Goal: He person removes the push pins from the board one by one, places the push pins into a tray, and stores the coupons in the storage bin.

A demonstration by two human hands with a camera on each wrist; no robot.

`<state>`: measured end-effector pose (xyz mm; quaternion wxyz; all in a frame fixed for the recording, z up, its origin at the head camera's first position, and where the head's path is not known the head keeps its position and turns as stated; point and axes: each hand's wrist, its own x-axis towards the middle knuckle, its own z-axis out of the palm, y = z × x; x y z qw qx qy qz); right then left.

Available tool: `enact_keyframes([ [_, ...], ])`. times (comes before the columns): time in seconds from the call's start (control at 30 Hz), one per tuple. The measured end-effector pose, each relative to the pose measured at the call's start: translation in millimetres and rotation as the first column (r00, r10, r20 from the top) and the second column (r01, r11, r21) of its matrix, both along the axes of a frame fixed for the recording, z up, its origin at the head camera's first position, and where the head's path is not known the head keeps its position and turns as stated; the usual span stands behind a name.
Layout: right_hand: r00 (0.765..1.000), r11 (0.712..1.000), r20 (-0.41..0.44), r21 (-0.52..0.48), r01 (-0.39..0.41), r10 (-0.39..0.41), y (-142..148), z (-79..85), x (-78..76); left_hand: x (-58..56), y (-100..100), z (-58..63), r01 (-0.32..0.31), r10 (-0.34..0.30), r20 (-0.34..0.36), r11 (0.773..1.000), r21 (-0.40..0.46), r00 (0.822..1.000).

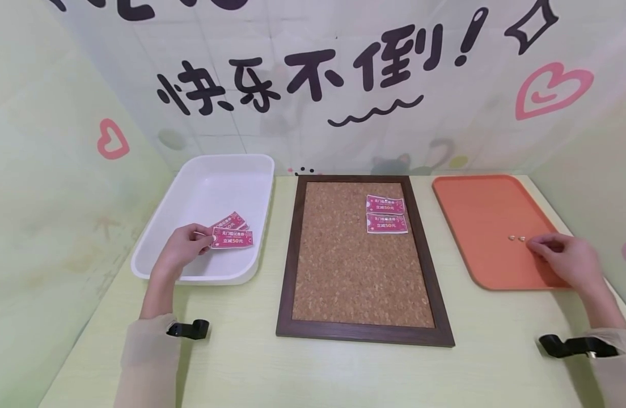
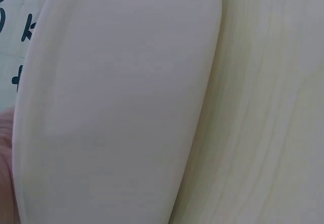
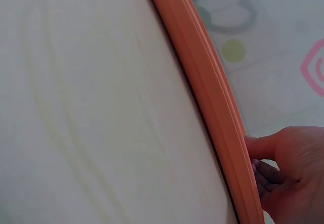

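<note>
My left hand (image 1: 184,245) pinches the left edge of a pink coupon (image 1: 233,239) over the white tray (image 1: 162,226). Partly covered by it, another pink coupon (image 1: 235,220) lies tilted in the tray. At the orange tray (image 1: 478,215), my right hand (image 1: 573,259) has its thumb and forefinger close together, right beside two small pale pins (image 1: 516,238). I cannot tell whether a pin is between those fingertips. In the left wrist view the tray's wall (image 2: 121,102) hides most of that hand. The right wrist view shows the orange rim (image 3: 202,92) in front of the right fingertips.
Between the trays lies a cork board (image 1: 359,272) in a dark wooden frame (image 1: 364,333). Two pink coupons (image 1: 385,214) sit one above the other at its upper right, each with a small pin-like spot. A printed wall sheet (image 1: 303,136) stands behind the pale table (image 1: 313,374).
</note>
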<state>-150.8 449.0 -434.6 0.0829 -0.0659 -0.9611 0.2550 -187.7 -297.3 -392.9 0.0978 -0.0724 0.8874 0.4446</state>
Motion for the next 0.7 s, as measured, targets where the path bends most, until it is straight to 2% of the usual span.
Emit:
enact_keyframes([
  [0.4, 1.0, 1.0, -0.004, -0.014, -0.018, 0.018, 3.2, -2.5, 2.6, -5.6, -3.3, -2.9, -0.029, 0.031, 0.02, 0.995, -0.091, 0.999],
  [0.7, 0.999, 0.997, 0.017, -0.069, -0.027, 0.029, 5.6, -1.6, 5.6, -2.6, -2.9, 0.2, -0.05, 0.052, 0.025, 0.995, -0.083, 0.998],
])
